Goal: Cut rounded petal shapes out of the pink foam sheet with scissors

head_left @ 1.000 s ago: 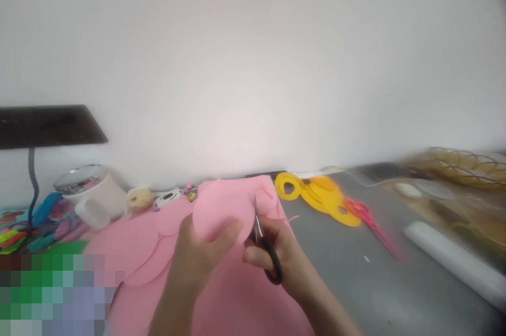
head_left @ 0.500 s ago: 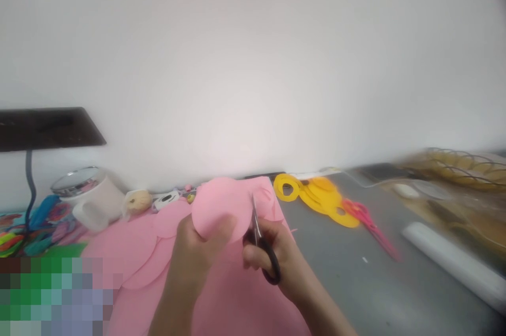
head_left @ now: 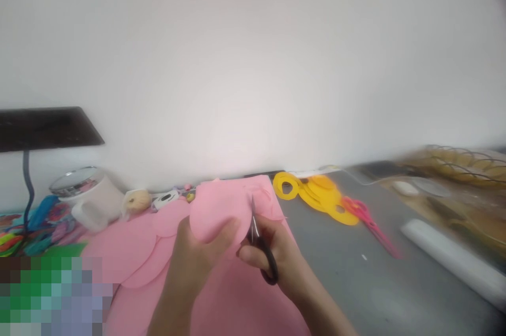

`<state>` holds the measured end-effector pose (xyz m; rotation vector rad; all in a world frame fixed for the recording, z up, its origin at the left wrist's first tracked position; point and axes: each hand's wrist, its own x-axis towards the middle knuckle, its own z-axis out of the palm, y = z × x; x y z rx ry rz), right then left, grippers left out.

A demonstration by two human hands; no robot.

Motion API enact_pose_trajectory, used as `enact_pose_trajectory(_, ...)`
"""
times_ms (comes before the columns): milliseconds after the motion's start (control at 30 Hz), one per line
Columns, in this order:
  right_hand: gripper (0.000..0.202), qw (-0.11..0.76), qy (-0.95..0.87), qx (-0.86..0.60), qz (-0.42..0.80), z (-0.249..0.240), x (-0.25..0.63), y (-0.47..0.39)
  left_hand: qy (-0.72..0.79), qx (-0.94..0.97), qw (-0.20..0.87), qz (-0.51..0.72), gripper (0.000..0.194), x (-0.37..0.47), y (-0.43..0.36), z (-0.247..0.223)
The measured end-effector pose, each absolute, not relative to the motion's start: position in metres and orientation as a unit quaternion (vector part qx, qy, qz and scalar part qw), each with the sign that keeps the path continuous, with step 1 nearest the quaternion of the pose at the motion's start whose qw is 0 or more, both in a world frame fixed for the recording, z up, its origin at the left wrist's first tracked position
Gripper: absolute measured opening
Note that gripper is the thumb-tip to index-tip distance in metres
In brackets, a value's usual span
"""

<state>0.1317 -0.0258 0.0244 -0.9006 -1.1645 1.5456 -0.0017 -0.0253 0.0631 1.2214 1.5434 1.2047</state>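
Observation:
My left hand (head_left: pixel 201 246) pinches a round pink paper piece (head_left: pixel 219 209) by its lower edge, thumb on top and fingers hidden behind. In my right hand (head_left: pixel 272 249) are black-handled scissors (head_left: pixel 269 262), the thumb through one loop. Their blades (head_left: pixel 253 220) point up along the right edge of the pink piece; whether they are parted is hard to make out. Pink paper sheets (head_left: pixel 245 294) lie under both hands, and larger pink rounded pieces (head_left: pixel 122 246) overlap on the left. Small curled pink scraps (head_left: pixel 261 199) rest just beyond the scissors.
Yellow cut rings (head_left: pixel 285 186) and pieces (head_left: pixel 322 194) lie behind on the grey table (head_left: pixel 340 283), beside pink scissors (head_left: pixel 371 225). A white roll (head_left: pixel 450 257) is at right, near a wire basket (head_left: pixel 466 159). At left stand a lidded white mug (head_left: pixel 98 199) and colourful yarn-like bundles (head_left: pixel 51 220).
The pink piece has tilted and turned slightly in my left hand, its top edge now blending with the sheet behind. The scissors have shifted a little, staying at its right edge.

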Motion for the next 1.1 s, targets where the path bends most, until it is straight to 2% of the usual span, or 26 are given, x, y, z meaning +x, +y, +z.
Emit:
enact_pose_trajectory(400, 0.031, 0.482, -0.475, -0.368, 0.637, 0.024, 0.132, -0.025, 0.598, 0.482, 0.418, 0.485, 0.027, -0.004, -0.023, 0.06)
enact_pose_trajectory(667, 0.01, 0.471, -0.484, -0.408, 0.614, 0.024, 0.131, -0.027, 0.593, 0.476, 0.424, 0.492, 0.027, -0.004, -0.024, 0.062)
enact_pose_trajectory(933, 0.009, 0.474, -0.461, -0.418, 0.623, 0.025, 0.129, -0.025, 0.547, 0.469, 0.443, 0.534, 0.028, -0.007, -0.017, 0.049)
enact_pose_trajectory(1100, 0.011, 0.478, -0.45, -0.421, 0.626, 0.027, 0.126, -0.027, 0.572, 0.431, 0.468, 0.518, 0.028, 0.001, -0.02, 0.053)
